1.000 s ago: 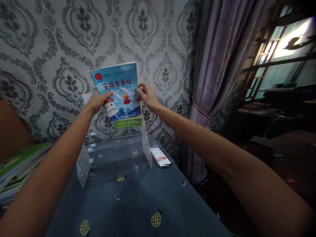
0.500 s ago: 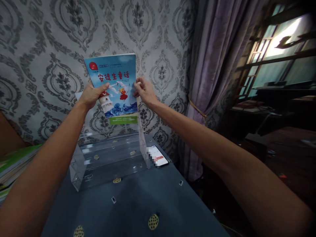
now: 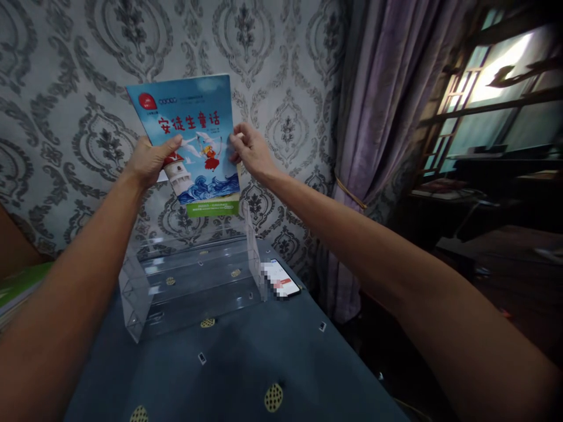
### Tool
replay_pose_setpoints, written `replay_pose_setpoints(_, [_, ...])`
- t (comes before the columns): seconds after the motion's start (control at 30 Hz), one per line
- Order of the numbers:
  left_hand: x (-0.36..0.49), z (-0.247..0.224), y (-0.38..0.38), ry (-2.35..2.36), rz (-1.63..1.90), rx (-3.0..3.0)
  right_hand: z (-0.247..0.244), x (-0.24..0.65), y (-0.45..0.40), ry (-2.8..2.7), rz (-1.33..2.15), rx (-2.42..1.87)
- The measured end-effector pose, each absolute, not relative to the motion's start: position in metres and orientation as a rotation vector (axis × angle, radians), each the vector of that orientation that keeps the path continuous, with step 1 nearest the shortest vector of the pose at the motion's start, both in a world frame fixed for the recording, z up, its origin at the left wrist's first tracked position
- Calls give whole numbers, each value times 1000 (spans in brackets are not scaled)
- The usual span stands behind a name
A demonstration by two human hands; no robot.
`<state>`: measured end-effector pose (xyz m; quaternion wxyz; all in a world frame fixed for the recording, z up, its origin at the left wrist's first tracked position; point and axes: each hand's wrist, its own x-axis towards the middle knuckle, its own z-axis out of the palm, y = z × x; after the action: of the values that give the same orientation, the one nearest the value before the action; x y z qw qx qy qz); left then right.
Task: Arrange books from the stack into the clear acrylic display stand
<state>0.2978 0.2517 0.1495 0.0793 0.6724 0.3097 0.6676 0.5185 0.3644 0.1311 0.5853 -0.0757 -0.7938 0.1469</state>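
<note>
A blue book (image 3: 193, 111) with red characters and a green strip along its bottom is held up in front of the wall, slightly tilted. My left hand (image 3: 148, 159) grips its left edge, thumb across the cover. On the right edge, my right hand (image 3: 251, 151) pinches the book with bent fingers. Below the book, a clear acrylic rack (image 3: 136, 299) with stepped tiers and side panels stands on the table; the book is above it, apart from its lower tiers. Whatever lies behind the book is mostly hidden.
The dark blue table cover (image 3: 237, 375) has pineapple prints. A lit phone (image 3: 281, 278) lies right of the rack. Green-covered books (image 3: 21, 287) are stacked at the far left, partly behind my forearm. A purple curtain (image 3: 373, 117) hangs at the right of the patterned wall.
The book has moved up and to the left, carried by both hands. The grips look the same, and the rack and phone have stayed in place.
</note>
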Motion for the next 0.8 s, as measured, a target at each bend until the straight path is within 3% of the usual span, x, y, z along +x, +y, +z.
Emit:
replay_pose_setpoints(0.37, [303, 117, 256, 1026, 2019, 1969, 100, 524, 364, -1836, 446, -228])
replay_pose_setpoints(0.8, [307, 114, 249, 1135, 1977, 2070, 82, 536, 356, -1847, 546, -134])
